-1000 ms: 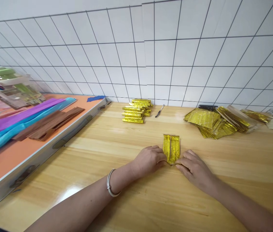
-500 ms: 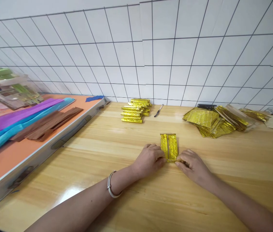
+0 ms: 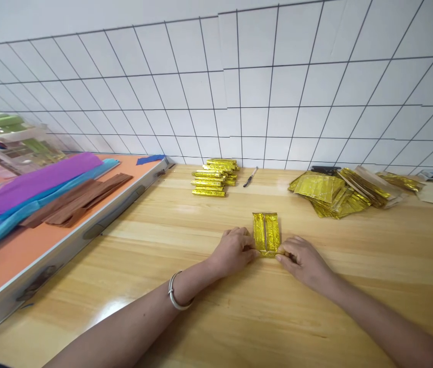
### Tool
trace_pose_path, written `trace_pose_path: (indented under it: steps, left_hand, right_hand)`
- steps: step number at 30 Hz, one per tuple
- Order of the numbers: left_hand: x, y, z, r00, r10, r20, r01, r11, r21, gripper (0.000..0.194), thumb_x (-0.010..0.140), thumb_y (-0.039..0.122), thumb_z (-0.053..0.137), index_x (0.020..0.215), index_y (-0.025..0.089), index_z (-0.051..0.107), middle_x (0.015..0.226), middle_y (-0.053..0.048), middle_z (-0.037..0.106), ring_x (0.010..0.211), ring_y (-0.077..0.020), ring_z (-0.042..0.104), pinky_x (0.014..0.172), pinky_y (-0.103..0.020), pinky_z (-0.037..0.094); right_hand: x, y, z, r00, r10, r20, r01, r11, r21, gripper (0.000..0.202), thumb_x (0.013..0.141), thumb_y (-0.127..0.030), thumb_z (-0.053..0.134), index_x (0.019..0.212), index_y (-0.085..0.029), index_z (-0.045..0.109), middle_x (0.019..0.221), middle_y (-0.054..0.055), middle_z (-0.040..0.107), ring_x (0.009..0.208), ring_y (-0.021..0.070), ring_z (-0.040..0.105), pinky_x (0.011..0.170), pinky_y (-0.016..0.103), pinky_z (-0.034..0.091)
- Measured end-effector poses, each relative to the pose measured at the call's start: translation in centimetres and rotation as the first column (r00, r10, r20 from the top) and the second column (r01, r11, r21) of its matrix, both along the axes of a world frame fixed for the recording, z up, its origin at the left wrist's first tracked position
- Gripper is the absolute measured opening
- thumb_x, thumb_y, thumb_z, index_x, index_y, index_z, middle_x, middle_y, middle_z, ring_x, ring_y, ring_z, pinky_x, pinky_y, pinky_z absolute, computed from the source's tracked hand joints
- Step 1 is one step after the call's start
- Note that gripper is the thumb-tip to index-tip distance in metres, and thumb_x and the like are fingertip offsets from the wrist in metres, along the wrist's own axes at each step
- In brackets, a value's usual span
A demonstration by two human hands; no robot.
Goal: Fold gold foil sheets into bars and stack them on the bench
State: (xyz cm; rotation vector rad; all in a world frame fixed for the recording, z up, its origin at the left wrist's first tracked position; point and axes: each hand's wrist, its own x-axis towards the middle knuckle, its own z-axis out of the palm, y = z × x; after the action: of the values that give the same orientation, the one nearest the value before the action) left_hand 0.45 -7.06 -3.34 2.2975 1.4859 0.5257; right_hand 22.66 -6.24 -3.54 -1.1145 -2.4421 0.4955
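A sheet of gold foil paper (image 3: 272, 232) lies on the wooden table in front of me, its two sides folded in to a seam down the middle. Along its near edge runs a narrow folded strip. My left hand (image 3: 235, 250) pinches the near left corner of that strip, wrist bangle showing. At the near right corner, my right hand (image 3: 303, 259) pinches the same edge between thumb and fingers. Fingertips partly cover both corners.
Folded gold strips (image 3: 214, 178) are stacked near the tiled wall, beside a pen (image 3: 250, 177). Flat gold foil sheets (image 3: 319, 188) are piled at the right. On the left, a raised orange board (image 3: 97, 202) carries purple, blue and brown crepe paper (image 3: 78, 200) and a clear container with a green lid (image 3: 4, 120).
The near edge of the gold sheet now lies folded over as a flatter, wider strip. Both hands stay at its corners; the view has shifted slightly.
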Motion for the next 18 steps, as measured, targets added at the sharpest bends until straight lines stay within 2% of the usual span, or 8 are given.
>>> trace_pose_path:
  steps: [10, 18]
  left_hand:
    - [0.52, -0.31, 0.1, 0.999, 0.03, -0.038, -0.029, 0.999, 0.017, 0.017, 0.074, 0.032, 0.06, 0.066, 0.018, 0.055, 0.078, -0.001, 0.054, 0.08, -0.0163, 0.05, 0.076, -0.029, 0.036]
    - [0.76, -0.32, 0.31, 0.996, 0.02, -0.088, -0.018, 1.0, 0.02, 0.015, 0.075, 0.029, 0.057, 0.065, 0.018, 0.054, 0.079, -0.002, 0.054, 0.081, -0.0171, 0.049, 0.074, -0.029, 0.036]
  right_hand:
    - [-0.05, -0.06, 0.08, 0.999, -0.025, -0.03, 0.024, 1.0, -0.019, 0.015, 0.081, -0.025, 0.054, 0.067, -0.02, 0.052, 0.063, -0.001, 0.055, 0.065, 0.0151, 0.048, 0.061, 0.027, 0.034]
    - [-0.24, 0.0, -0.12, 0.998, -0.052, 0.023, 0.052, 0.998, 0.018, 0.017, 0.079, -0.025, 0.055, 0.064, -0.02, 0.047, 0.063, -0.001, 0.052, 0.065, 0.0153, 0.046, 0.06, 0.027, 0.034]
